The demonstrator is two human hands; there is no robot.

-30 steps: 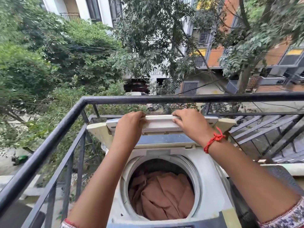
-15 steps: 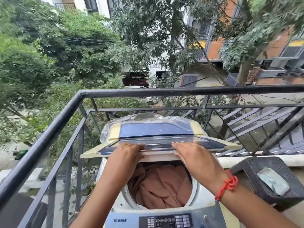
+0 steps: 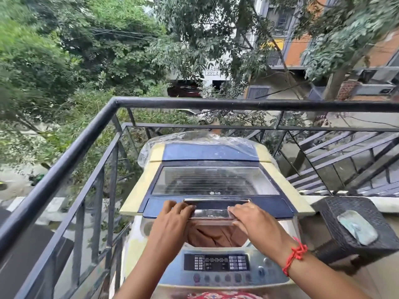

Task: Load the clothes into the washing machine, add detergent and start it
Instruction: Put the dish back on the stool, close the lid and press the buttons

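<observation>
A top-loading washing machine (image 3: 278, 264) stands on a balcony below me. Its blue and cream lid (image 3: 216, 182) with a clear window lies almost flat, a narrow gap left at the front. Brown clothes (image 3: 212, 235) show through that gap, inside the drum. My left hand (image 3: 171, 219) and my right hand (image 3: 251, 219) both grip the lid's front handle (image 3: 210, 213), left and right of its middle. The control panel (image 3: 217, 262) with buttons sits nearest to me. No detergent is in sight.
A black metal railing (image 3: 90, 128) runs along the left and far side of the balcony, close to the machine. A dark wicker stool (image 3: 343, 212) with a pale soap dish (image 3: 357, 226) stands to the right. Clear plastic wrap (image 3: 194, 137) covers the machine's back.
Both hands have brought the lid down from upright and folded to nearly flat over the drum. The clothes, fully visible before, now show only through the front gap.
</observation>
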